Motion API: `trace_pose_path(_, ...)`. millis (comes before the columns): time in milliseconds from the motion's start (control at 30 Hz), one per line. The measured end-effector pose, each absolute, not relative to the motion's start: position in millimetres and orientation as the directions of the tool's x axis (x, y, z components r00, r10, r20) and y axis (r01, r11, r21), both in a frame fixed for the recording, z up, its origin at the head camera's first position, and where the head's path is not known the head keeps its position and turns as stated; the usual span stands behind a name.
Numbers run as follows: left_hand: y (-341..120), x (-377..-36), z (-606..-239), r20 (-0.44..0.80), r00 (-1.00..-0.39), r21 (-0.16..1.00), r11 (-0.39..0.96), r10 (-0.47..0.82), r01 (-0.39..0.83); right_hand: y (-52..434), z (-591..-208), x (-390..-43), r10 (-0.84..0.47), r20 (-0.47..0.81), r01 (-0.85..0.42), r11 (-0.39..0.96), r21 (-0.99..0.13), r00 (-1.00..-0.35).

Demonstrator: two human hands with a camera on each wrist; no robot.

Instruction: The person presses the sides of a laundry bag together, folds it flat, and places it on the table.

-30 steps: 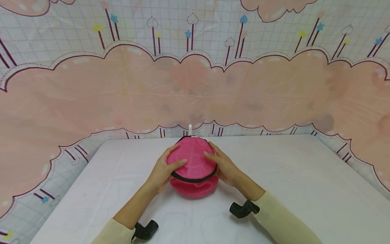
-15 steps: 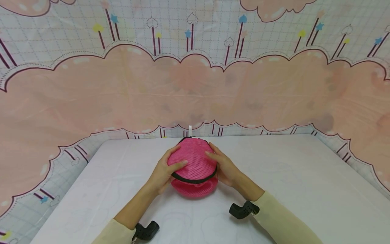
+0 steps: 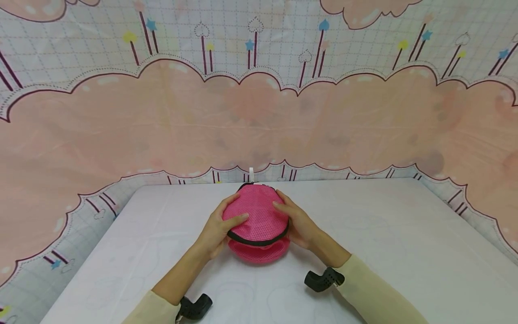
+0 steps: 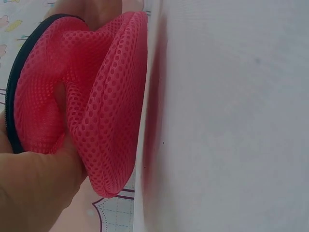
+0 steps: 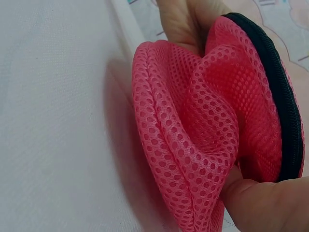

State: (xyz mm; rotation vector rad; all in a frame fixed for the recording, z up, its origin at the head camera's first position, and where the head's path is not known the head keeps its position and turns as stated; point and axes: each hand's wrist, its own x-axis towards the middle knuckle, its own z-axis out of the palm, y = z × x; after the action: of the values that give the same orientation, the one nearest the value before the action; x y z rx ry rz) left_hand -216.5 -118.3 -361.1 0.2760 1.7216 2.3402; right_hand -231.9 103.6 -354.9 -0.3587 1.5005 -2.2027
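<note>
Around us hangs a pink cloud-print sheet (image 3: 259,117), filling everything from nine o'clock through twelve to three. Below it lies the white counter (image 3: 404,243), which carries the one thing we are working on.

That thing is a pink mesh pouch (image 3: 256,218) with a black zipper band (image 3: 259,239), sitting at the middle of the counter, toward twelve o'clock from us. It is domed on top, and a lower mesh lip bulges out under the zipper on our side. A small white tab (image 3: 251,173) stands up at its far edge.

Our left hand (image 3: 216,227) cups the pouch at its nine o'clock side, thumb laid over the dome and fingers curled round the flank. The left wrist view shows the mesh dented in beside the thumb (image 4: 34,179), so this grip is closed on the fabric. Our right hand (image 3: 297,222) does the same from three o'clock; the right wrist view shows a fingertip (image 5: 256,198) pushed into the mesh just under the zipper.

We judge that we are squeezing and shaping the pouch between both hands, its zipper seemingly closed on our side, though the far side is hidden. The next move likely calls for one hand to steady the pouch while the other finds the zipper pull.
</note>
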Motion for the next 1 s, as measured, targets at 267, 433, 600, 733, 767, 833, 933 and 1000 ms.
trace_pose_path(267,-116.8,-216.3,-362.4,0.026,-0.960,0.958,-0.281,0.278,-0.055,104.4,-355.5,-231.0,-0.503,-0.025,0.191,-0.281,-0.941,-0.864)
trace_pose_path(433,-116.4,-216.3,-363.3,0.028,-0.961,0.959,-0.280,0.274,-0.052,104.5,-357.4,-231.9,-0.506,-0.029,0.189,-0.268,-0.945,-0.862)
trace_pose_path(600,-116.3,-215.9,-363.5,0.038,-0.959,0.958,-0.283,0.280,-0.045,105.1,-358.1,-232.3,-0.508,-0.021,0.176,-0.257,-0.950,-0.861)
trace_pose_path(733,-116.5,-215.6,-363.6,0.039,-0.958,0.957,-0.285,0.284,-0.046,105.1,-359.2,-232.3,-0.515,-0.023,0.179,-0.255,-0.950,-0.857)
trace_pose_path(767,-116.7,-215.5,-363.8,0.037,-0.958,0.957,-0.286,0.284,-0.048,104.9,-359.6,-232.4,-0.516,-0.024,0.182,-0.257,-0.949,-0.856)
trace_pose_path(833,-116.8,-215.4,-364.0,0.030,-0.958,0.956,-0.287,0.284,-0.055,104.4,-360.6,-232.4,-0.517,-0.028,0.188,-0.261,-0.947,-0.855)
trace_pose_path(933,-116.8,-214.9,-364.3,0.020,-0.959,0.956,-0.285,0.282,-0.064,103.5,-362.3,-232.3,-0.511,-0.038,0.197,-0.261,-0.945,-0.859)
trace_pose_path(1000,-116.5,-214.7,-364.6,0.014,-0.959,0.957,-0.283,0.282,-0.069,103.1,-363.3,-232.1,-0.509,-0.044,0.202,-0.260,-0.944,-0.860)
